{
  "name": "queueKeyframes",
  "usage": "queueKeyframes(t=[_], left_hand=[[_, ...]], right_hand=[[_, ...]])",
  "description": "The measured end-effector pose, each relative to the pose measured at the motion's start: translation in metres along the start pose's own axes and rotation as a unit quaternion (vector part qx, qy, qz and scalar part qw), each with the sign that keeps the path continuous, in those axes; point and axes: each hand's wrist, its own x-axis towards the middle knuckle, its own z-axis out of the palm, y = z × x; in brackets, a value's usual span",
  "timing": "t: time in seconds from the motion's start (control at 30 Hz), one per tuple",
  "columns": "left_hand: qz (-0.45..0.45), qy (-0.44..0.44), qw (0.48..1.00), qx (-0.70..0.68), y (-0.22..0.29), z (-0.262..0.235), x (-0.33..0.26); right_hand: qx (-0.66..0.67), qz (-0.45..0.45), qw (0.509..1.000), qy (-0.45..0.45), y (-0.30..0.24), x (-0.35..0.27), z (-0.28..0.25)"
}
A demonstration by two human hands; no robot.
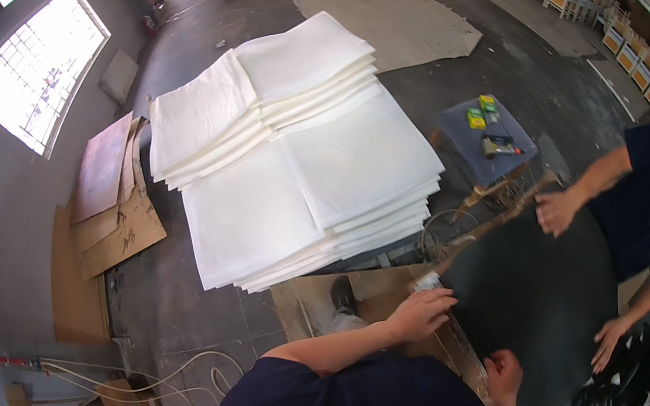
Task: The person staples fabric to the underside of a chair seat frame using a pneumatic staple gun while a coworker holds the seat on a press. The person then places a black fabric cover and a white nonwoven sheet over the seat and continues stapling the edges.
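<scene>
My left hand lies at the near edge of a dark work table, its fingers stretched out toward the dark top. Just beyond its fingers is a small whitish piece at the table's corner, too small to name. Closer to me, my right hand is curled closed by the same edge, and whatever it may hold is hidden. Across the table a co-worker in a dark shirt has one hand above the far side and the other beside a heap of black pieces.
Tall stacks of white padded sheets stand ahead. Beside them a blue-topped stool carries green-yellow boxes and a tool. Cardboard sheets lean on the left wall; hoses hang near an open carton.
</scene>
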Motion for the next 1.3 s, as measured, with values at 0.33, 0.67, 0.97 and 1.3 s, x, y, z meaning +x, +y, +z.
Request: queueKeyframes(t=[0.33,0.67,0.97,1.3], left_hand=[[-0.442,0.41,0.719,-0.345,-0.292,-0.318,-0.058],[-0.415,0.585,0.542,-0.438,-0.471,-0.554,-0.017],[-0.251,0.75,0.368,-0.488,-0.548,-0.632,-0.007],[-0.345,0.694,0.43,-0.462,-0.55,-0.672,-0.031]], right_hand=[[-0.181,0.166,0.964,-0.099,-0.053,0.024,0.004],[-0.222,0.279,0.927,-0.117,-0.154,0.108,0.036],[-0.243,0.311,0.908,-0.139,-0.189,0.158,0.051],[-0.244,0.327,0.899,-0.158,-0.196,0.175,0.057]])
